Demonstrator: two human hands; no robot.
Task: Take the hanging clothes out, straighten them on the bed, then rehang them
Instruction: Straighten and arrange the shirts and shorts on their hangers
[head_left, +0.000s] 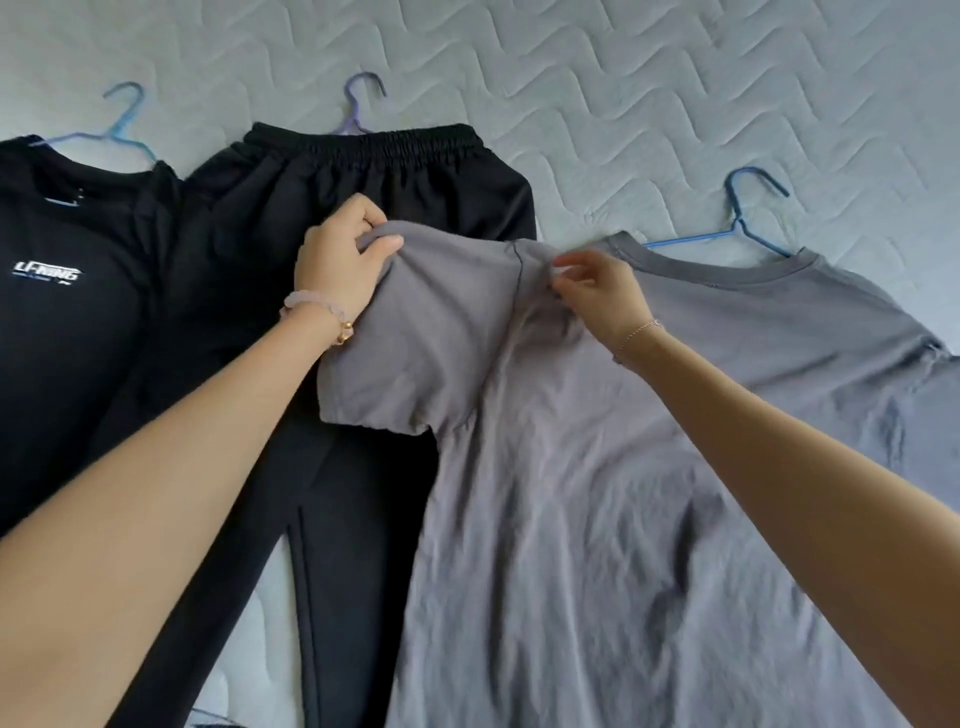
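Note:
A grey T-shirt (597, 493) lies spread on the bed with a blue hanger (748, 223) in its collar. My left hand (343, 260) grips the top edge of its left sleeve, lifted over the black trousers (358, 197). My right hand (597, 291) pinches the fabric at the shoulder seam. The trousers lie in the middle on a purple hanger (358, 104). A black T-shirt (67, 312) with a white logo lies at the left on a light blue hanger (122, 124).
The three garments lie side by side on a pale quilted mattress (623, 93), which stretches bare behind and to the right of the hangers. A strip of mattress shows between the trouser legs at the bottom left.

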